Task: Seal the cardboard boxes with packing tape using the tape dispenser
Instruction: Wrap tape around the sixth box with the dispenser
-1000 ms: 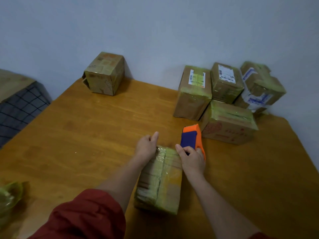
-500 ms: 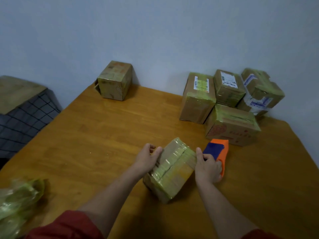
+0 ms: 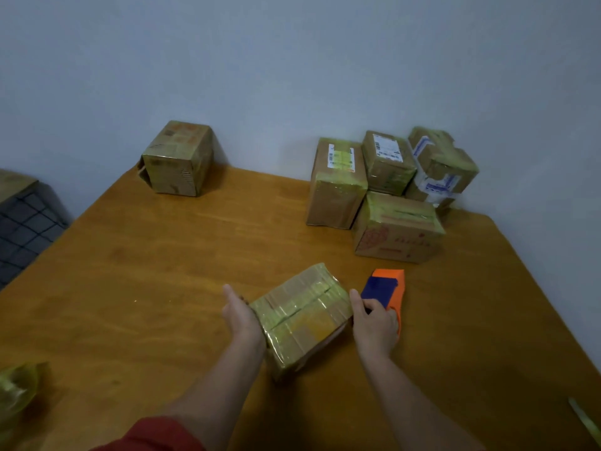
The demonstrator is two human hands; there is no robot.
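Note:
A small cardboard box wrapped in yellowish tape lies tilted on the wooden table, its taped seam facing up. My left hand presses flat against the box's left side with straight fingers. My right hand grips the orange and blue tape dispenser just right of the box, thumb near the box's right end.
Several taped boxes are piled at the back right by the wall. A single box stands at the back left. A wad of used tape lies at the left edge, a tape strip at the right edge. A checked surface sits beyond the table's left side.
The box was turned on the table and now lies diagonally. My left hand shifted from its top to its left side. The dispenser moved right and off the box.

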